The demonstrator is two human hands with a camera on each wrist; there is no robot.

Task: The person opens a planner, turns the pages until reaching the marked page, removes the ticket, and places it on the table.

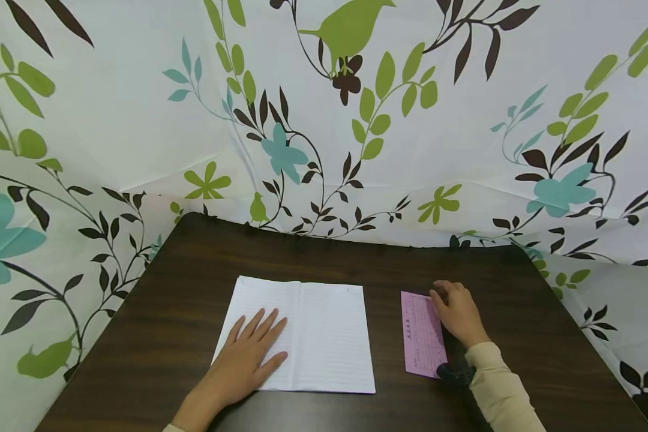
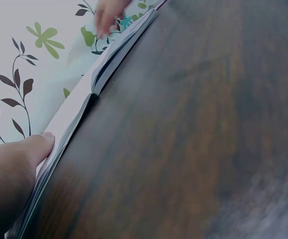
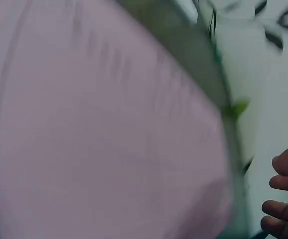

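Observation:
An open notebook (image 1: pixel 332 336) with lined white pages lies on the dark wooden table. My left hand (image 1: pixel 248 357) rests flat on its left page, fingers spread; the left wrist view shows the thumb (image 2: pixel 43 144) against the page near the edge. To the right of the notebook is a pink printed slip of paper (image 1: pixel 422 336), which fills much of the right wrist view, blurred. My right hand (image 1: pixel 459 312) is at the slip's upper right edge, fingers loosely bent, with nothing seen between them. Whether the thumb touches the slip is unclear.
The brown table (image 1: pixel 313 252) ends at a white cloth backdrop (image 1: pixel 140 120) printed with leaves, flowers and birds. A black wrist device (image 1: pixel 456 375) on the right arm overlaps the slip's lower right corner in the head view.

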